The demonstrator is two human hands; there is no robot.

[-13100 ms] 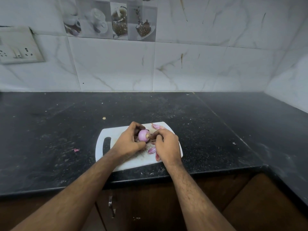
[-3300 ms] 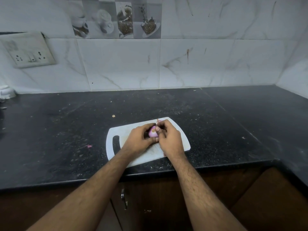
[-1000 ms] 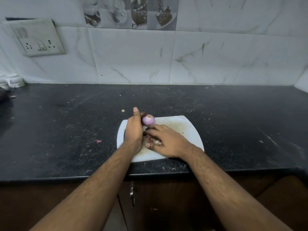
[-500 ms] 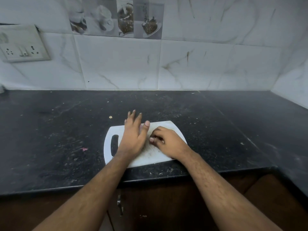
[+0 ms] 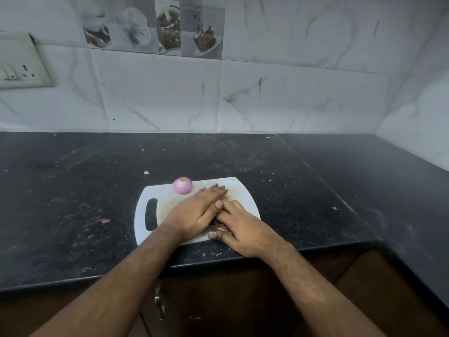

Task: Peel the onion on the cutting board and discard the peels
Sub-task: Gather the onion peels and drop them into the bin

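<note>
White plastic makes up the cutting board (image 5: 243, 198), which lies on a black speckled counter (image 5: 73, 190) close to its front edge, with its handle slot to the left. In the head view, the only one, a peeled pink onion (image 5: 182, 185) sits alone at the board's far edge, just left of the middle, and neither hand touches it.

Both hands lie on the board, side by side and touching. The left hand (image 5: 196, 211) is laid flat, palm down, with its fingers straight and together, pointing toward the far right corner; it holds nothing. The right hand (image 5: 243, 228) rests just beside it at the board's near right edge, its fingers reaching under the left thumb and its thumb tip near the board's front rim. Between the two hands some dark peels (image 5: 217, 227) show in the gap, partly covered. The right fingers look fairly straight over them, but I cannot tell whether they pinch the peels or only lie on them.

On the counter left of the board lies a small pink scrap (image 5: 105, 220), and a pale crumb (image 5: 146, 172) sits beyond the board. Marbled white tiles (image 5: 267, 93) back the counter, with a socket plate (image 5: 21, 62) at the left.
</note>
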